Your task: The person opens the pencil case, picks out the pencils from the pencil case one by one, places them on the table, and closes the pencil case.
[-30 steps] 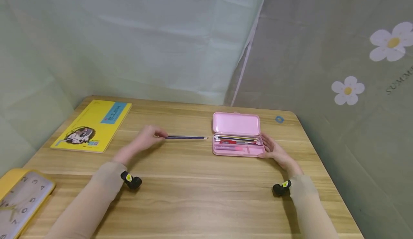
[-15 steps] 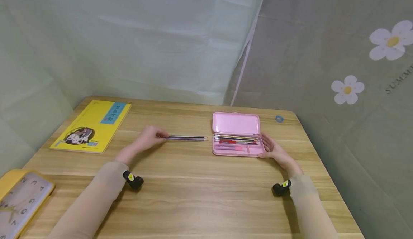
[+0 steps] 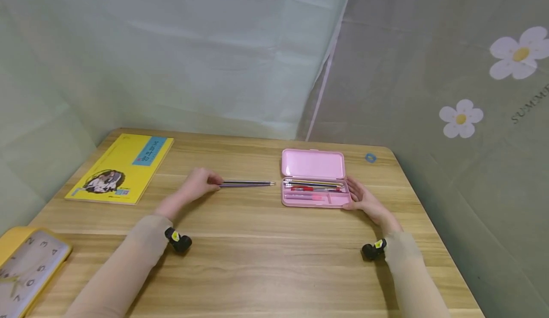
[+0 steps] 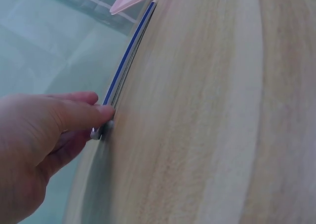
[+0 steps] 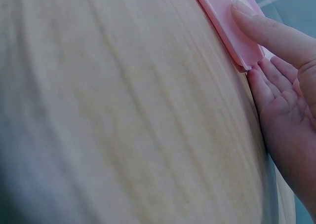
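Pencil case (image 3: 313, 163) is baby pink, lid and tray alike. The loose pencils (image 4: 129, 54) are dark with long stripes, one of them bright blue. There's a pen (image 3: 308, 189) with red on it too. Book's (image 3: 116, 158) super yellow with a blue label, and the clock (image 3: 30, 270) has a yellow frame with dark numbers. Table (image 3: 274, 251) is tan wood grain, streaky. Backdrop (image 3: 201, 56) goes pale grey-green, then darker grey with white, yellow-centred flowers (image 3: 461, 118). Oh, and the little ring (image 3: 371, 158) is blue.
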`<move>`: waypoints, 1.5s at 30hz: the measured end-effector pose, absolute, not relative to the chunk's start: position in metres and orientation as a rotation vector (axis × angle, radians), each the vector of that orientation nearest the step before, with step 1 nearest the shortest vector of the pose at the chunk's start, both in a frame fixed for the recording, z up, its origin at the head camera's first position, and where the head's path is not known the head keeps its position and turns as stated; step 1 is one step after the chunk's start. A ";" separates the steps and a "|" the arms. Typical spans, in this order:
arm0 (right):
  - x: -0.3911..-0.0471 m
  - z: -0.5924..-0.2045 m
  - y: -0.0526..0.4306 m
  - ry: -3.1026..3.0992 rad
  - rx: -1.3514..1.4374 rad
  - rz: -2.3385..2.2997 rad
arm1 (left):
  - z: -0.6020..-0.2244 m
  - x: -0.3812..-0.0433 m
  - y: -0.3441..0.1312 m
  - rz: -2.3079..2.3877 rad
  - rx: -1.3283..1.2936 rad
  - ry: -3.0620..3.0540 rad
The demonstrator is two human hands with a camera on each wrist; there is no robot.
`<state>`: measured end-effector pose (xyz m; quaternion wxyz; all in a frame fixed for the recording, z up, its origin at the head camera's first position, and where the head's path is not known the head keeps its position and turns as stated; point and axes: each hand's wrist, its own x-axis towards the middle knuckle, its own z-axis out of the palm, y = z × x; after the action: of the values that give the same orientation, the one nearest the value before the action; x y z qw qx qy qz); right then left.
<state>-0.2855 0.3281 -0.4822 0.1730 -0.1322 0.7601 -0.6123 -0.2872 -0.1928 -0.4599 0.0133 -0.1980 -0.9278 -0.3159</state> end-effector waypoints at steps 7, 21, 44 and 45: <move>-0.284 -0.482 0.328 2.170 -0.367 -1.721 | -0.463 -0.288 -0.194 -0.998 -0.580 -2.904; -0.284 -0.482 0.329 2.157 -0.368 -1.730 | -0.460 -0.290 -0.189 -0.980 -0.589 -2.939; -0.284 -0.481 0.327 2.164 -0.360 -1.722 | -0.454 -0.288 -0.190 -0.937 -0.612 -2.943; -0.284 -0.481 0.327 2.164 -0.362 -1.720 | -0.453 -0.288 -0.190 -0.936 -0.611 -2.943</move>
<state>-0.2837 0.3273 -0.4807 0.1759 -0.1279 0.7640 -0.6074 -0.2880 -0.1900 -0.4530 -0.0032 -0.1942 -0.9348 -0.2974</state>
